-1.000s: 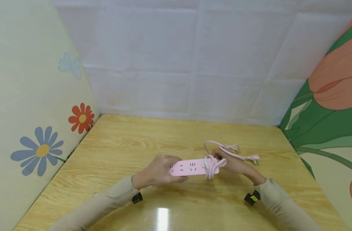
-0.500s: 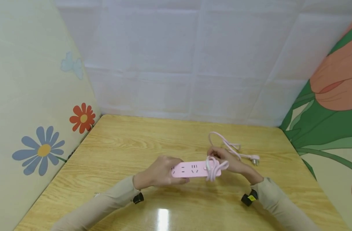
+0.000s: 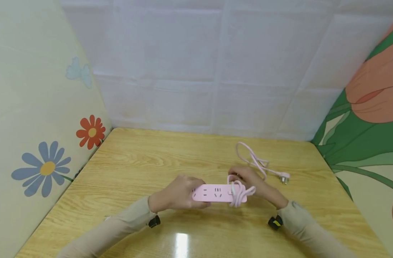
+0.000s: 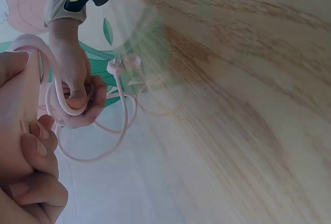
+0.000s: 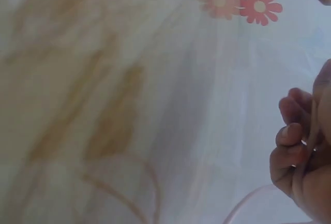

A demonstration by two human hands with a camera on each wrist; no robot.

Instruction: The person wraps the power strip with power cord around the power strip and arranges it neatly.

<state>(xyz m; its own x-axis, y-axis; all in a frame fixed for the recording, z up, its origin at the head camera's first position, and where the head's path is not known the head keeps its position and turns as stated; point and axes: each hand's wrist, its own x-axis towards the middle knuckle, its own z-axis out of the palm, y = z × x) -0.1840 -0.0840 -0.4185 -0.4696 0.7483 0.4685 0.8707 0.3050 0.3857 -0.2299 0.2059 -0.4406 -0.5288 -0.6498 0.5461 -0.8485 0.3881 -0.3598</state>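
Observation:
My left hand (image 3: 180, 193) grips the left end of a pink power strip (image 3: 211, 193), which is held above the table with its sockets facing up. Several turns of pink cord (image 3: 238, 196) wrap round the strip's right end. Just behind that end, my right hand (image 3: 252, 181) holds the cord between curled fingers. The left wrist view shows that cord (image 4: 58, 92) running into the right hand (image 4: 77, 87), with its thumb pressed on it. From there the loose cord (image 3: 252, 156) trails over the table to a pronged plug (image 3: 284, 177). In the right wrist view, only part of the right hand (image 5: 292, 151) shows.
The wood-grain table (image 3: 151, 154) extends around both hands. A white sheet (image 3: 183, 71) hangs along its back edge. Painted walls with flowers (image 3: 48, 168) stand at the left and right sides. A small pale object, too small to identify, lies beside the left sleeve (image 3: 119, 229).
My right hand has drawn the cord leftward behind the strip. The strip has shifted slightly nearer and right in the left hand. The loose cord's loop has moved back and right.

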